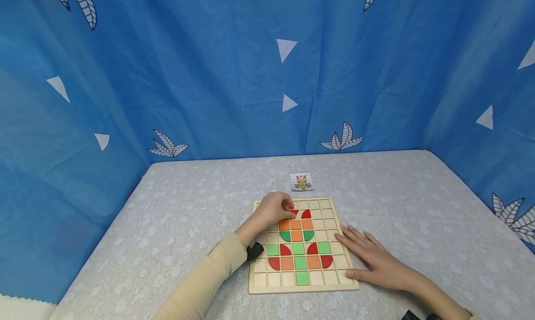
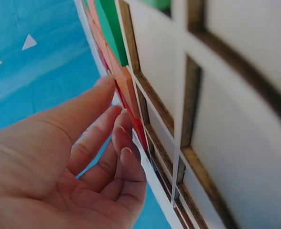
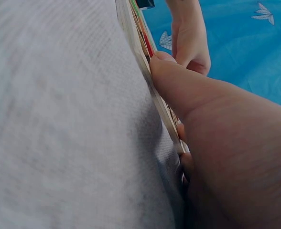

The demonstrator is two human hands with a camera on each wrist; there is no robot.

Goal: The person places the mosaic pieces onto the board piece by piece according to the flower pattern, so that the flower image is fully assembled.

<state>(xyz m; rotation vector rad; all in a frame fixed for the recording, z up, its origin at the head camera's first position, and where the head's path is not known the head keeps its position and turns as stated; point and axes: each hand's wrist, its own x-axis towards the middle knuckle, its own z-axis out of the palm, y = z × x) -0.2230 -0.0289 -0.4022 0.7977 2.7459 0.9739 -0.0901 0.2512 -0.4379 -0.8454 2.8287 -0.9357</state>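
A wooden grid board (image 1: 282, 290) lies on the table with coloured tiles set in its cells. My left hand (image 1: 273, 209) is over the board's far left part, its thumb and fingertips curled about a red tile (image 1: 294, 212) in the upper rows. In the left wrist view the red tile (image 2: 139, 133) shows beside the fingertips, partly hidden by them. Right of it sits a red quarter-circle tile (image 1: 306, 214), with orange tiles (image 1: 295, 224) just below. My right hand (image 1: 372, 259) lies spread at the board's right edge, thumb and fingertips on the rim.
Beyond the board lies a small picture card (image 1: 301, 182) with a coloured grid pattern. Lower on the board are green tiles (image 1: 300, 263) and more red quarter-circle tiles (image 1: 327, 262). A pale patterned cloth (image 1: 200, 199) covers the table, and a blue curtain (image 1: 234, 78) hangs behind.
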